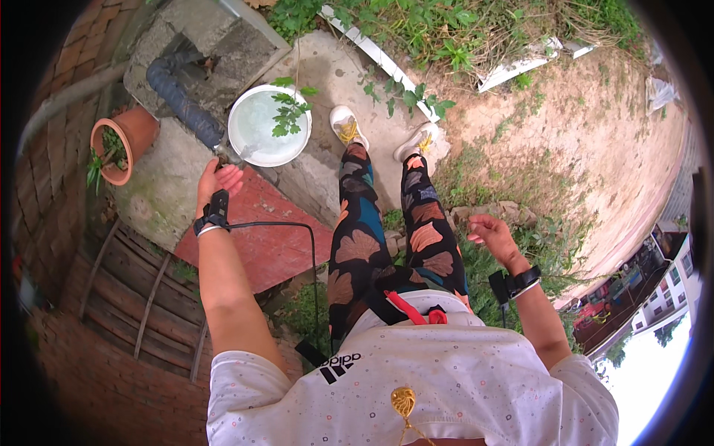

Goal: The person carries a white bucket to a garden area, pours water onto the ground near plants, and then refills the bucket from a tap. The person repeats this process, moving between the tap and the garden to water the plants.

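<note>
My left hand (222, 177) is at the outlet of a wrapped pipe (187, 108), its fingers slightly curled; whether it touches the tap there is hard to tell. Beside it stands a round white bucket (270, 125) with cloudy water in it, and a little water seems to run in at its near rim. A leafy stem (290, 108) hangs over the bucket. My right hand (491, 234) hangs in the air to the right of my legs, fingers loosely bent, with nothing seen in it. Both wrists carry black strapped devices.
A terracotta pot (131, 142) lies tilted at the left, near a concrete block (234, 53). A red board (262, 228) lies below my left hand. White strips (385, 64) edge the weeds ahead. A black cable (273, 224) runs from my left wrist. Stones and plants border my right side.
</note>
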Tool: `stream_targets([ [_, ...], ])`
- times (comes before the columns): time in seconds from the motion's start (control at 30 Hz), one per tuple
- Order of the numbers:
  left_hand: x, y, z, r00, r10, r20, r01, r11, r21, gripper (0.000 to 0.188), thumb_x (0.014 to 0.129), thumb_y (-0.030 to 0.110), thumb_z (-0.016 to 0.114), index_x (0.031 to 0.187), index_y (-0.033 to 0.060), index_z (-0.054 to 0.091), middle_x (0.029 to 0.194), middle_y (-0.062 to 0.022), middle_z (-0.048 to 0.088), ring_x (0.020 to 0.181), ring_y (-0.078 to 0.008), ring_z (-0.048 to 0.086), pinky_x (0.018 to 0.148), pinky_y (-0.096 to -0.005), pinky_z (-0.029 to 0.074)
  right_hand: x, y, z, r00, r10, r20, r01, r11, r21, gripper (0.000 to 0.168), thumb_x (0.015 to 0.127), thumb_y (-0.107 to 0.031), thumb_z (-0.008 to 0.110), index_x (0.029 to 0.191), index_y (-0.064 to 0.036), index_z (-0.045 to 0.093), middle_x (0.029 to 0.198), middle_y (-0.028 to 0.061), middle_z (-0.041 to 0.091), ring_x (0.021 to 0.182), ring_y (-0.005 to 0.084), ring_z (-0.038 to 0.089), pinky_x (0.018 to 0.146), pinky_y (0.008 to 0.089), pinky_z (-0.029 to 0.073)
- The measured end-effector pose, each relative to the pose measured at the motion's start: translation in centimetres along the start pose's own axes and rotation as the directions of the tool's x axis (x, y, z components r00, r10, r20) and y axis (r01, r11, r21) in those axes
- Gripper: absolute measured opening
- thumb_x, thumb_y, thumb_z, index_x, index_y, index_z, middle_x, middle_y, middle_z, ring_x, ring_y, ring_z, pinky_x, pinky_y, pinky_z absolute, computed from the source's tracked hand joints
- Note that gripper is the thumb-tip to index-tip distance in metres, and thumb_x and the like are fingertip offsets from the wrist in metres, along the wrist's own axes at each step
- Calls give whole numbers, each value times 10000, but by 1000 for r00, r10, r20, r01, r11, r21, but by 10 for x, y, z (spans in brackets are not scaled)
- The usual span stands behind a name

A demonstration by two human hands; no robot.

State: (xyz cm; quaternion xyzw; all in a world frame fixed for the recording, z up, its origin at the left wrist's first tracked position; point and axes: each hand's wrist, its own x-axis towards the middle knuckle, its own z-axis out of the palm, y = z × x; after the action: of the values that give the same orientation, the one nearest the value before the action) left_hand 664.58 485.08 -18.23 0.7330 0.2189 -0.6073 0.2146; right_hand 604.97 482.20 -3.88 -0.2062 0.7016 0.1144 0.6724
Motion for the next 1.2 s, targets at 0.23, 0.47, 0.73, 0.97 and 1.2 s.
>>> stream_targets([
  [0.23, -9, 30, 2, 945, 323, 54, -190, 407, 894, 285, 750, 235, 549, 884, -15, 566, 918, -151, 578, 837, -234, 576, 675, -384, 459, 0, -3, 2, 1000, -7, -7, 7, 1000, -10, 264, 804, -85, 509, 1048, 16, 517, 881, 63, 584, 732, 142, 591, 645, 243, 461],
  [0.47, -38, 11, 21, 684, 703, 196, 11, -278, 960, 370, 714, 182, 581, 1019, -20, 529, 1032, -210, 528, 954, -246, 512, 806, -392, 397, 1, -5, 3, 1000, -1, -18, 0, 1000, -25, 258, 806, -89, 506, 1043, 12, 521, 888, 63, 586, 735, 144, 593, 645, 246, 458],
  [0.73, -4, -53, 16, 960, 88, -268, -185, 913, -363, 661, 822, 448, 414, 1249, -41, 287, 1304, -166, 292, 1195, -255, 296, 885, -467, 314, 8, 3, 2, 1000, -12, -3, 12, 1000, -12, 245, 810, -88, 497, 1035, 7, 522, 898, 56, 583, 744, 147, 595, 642, 244, 455],
  [0.97, 10, -17, 44, 941, 54, -333, -226, 834, -504, 636, 817, 441, 393, 1258, 5, 249, 1309, -128, 246, 1184, -250, 264, 905, -487, 266, 4, -2, -4, 1000, -15, -15, 15, 1000, -1, 250, 805, -85, 499, 1040, -3, 524, 898, 56, 580, 748, 149, 595, 654, 255, 456],
  [1.2, 23, -13, 12, 947, 164, -277, -204, 971, -123, 450, 780, 254, 504, 1160, 34, 406, 1227, -82, 372, 1099, -209, 351, 893, -457, 292, 6, -1, -11, 1000, 2, -19, -2, 1000, -23, 257, 805, -82, 500, 1045, 5, 518, 903, 56, 574, 753, 149, 594, 649, 255, 457],
])
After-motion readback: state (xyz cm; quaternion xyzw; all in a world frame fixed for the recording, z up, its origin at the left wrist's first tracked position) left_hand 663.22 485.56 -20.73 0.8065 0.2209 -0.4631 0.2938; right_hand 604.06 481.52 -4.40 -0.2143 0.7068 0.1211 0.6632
